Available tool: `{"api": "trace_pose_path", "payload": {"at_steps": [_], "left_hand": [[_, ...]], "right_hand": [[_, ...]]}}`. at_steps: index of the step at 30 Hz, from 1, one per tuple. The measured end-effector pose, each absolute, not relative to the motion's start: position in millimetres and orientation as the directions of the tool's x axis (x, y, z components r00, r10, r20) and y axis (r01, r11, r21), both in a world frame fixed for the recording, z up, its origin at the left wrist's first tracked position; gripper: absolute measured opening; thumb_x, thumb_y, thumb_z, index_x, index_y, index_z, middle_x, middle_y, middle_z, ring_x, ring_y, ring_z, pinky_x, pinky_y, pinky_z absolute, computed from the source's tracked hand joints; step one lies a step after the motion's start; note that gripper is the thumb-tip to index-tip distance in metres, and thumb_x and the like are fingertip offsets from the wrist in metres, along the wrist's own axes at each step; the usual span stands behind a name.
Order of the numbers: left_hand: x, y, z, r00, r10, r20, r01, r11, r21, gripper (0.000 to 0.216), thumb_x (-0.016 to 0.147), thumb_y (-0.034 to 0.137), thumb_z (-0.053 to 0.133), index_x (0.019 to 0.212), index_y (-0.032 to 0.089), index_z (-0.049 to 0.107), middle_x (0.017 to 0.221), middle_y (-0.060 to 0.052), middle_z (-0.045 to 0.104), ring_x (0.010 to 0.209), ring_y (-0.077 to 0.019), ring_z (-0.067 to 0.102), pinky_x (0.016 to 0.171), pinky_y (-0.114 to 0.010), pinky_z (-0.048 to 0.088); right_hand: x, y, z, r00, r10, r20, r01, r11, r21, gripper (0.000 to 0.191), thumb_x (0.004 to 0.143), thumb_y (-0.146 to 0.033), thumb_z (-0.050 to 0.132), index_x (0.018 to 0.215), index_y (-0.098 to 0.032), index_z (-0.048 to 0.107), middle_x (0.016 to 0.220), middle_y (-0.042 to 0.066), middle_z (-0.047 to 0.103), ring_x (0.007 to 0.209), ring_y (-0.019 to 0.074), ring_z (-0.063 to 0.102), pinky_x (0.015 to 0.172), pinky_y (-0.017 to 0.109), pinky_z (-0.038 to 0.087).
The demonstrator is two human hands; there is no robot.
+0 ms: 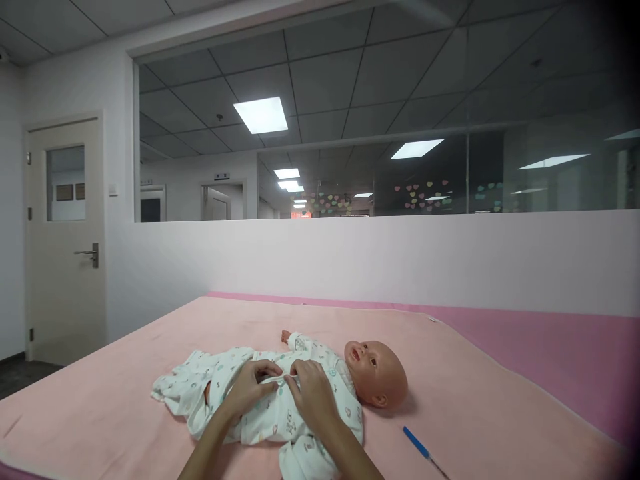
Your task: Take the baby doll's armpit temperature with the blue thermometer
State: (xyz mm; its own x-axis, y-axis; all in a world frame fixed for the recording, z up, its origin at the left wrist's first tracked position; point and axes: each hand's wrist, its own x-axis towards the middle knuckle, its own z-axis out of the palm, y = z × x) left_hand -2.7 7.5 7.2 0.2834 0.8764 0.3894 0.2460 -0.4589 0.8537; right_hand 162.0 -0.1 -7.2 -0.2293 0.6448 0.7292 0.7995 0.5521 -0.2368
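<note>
A baby doll (376, 371) lies on its back on a pink mat (500, 413), head to the right. It wears a white patterned romper (260, 417). My left hand (250, 387) and my right hand (313, 393) rest on the doll's chest. Both pinch the front edges of the romper where they meet, fingers curled on the cloth. The doll's one bare hand (285, 335) sticks up behind them.
A blue pen (419, 448) lies on the mat to the right of the doll. A low white wall (400, 260) with windows above runs behind the mat. A closed door (65, 240) stands at the left.
</note>
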Motion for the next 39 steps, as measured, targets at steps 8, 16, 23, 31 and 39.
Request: {"api": "trace_pose_path", "payload": {"at_steps": [8,16,23,31,39], "left_hand": [[-0.5,7.4,8.8,0.297,0.859,0.416,0.229,-0.487,0.843,0.015,0.061,0.012,0.053,0.073,0.015,0.061,0.074,-0.002,0.061,0.073,-0.0153,0.055,0.066,-0.023,0.04],[0.5,5.8,5.8,0.334,0.81,0.482,0.273,-0.573,0.773,0.013,0.066,0.017,0.054,0.077,0.017,0.06,0.078,-0.001,0.059,0.078,-0.016,0.053,0.074,-0.025,0.04],[1.3,5.5,4.3,0.313,0.765,0.563,0.332,-0.643,0.69,0.016,0.068,0.021,0.058,0.084,0.019,0.058,0.09,-0.004,0.058,0.087,-0.018,0.052,0.081,-0.028,0.041],[1.6,9.3,0.7,0.307,0.769,0.56,0.423,-0.637,0.644,0.009,0.067,0.02,0.059,0.072,0.023,0.066,0.097,-0.005,0.056,0.098,-0.0198,0.05,0.091,-0.032,0.037],[2.2,13.8,-2.1,0.248,0.806,0.538,0.426,-0.589,0.687,0.013,0.062,0.018,0.061,0.072,0.023,0.068,0.099,-0.005,0.057,0.101,-0.0214,0.05,0.093,-0.034,0.037]], "right_hand": [[161.0,0.2,-7.6,-0.237,0.638,0.733,0.796,0.56,-0.23,0.008,0.083,-0.021,0.047,0.075,-0.02,0.047,0.074,0.0,0.055,0.074,0.0172,0.048,0.069,0.029,0.033],[161.1,0.6,-8.7,-0.225,0.626,0.747,0.801,0.555,-0.224,0.01,0.083,-0.019,0.045,0.073,-0.02,0.047,0.072,0.001,0.053,0.072,0.0167,0.047,0.068,0.028,0.032],[161.6,-0.9,-7.9,-0.217,0.618,0.756,0.798,0.558,-0.227,0.009,0.081,-0.016,0.046,0.072,-0.019,0.046,0.071,0.0,0.053,0.07,0.0158,0.047,0.067,0.027,0.032],[160.5,-0.2,-8.6,-0.206,0.616,0.761,0.806,0.548,-0.225,0.01,0.079,-0.014,0.047,0.071,-0.019,0.047,0.071,0.0,0.054,0.071,0.0154,0.047,0.067,0.026,0.032],[160.3,-0.3,-9.3,-0.205,0.594,0.778,0.812,0.547,-0.204,0.01,0.078,-0.014,0.048,0.07,-0.019,0.048,0.07,0.0,0.054,0.07,0.0156,0.049,0.066,0.026,0.032]]}}
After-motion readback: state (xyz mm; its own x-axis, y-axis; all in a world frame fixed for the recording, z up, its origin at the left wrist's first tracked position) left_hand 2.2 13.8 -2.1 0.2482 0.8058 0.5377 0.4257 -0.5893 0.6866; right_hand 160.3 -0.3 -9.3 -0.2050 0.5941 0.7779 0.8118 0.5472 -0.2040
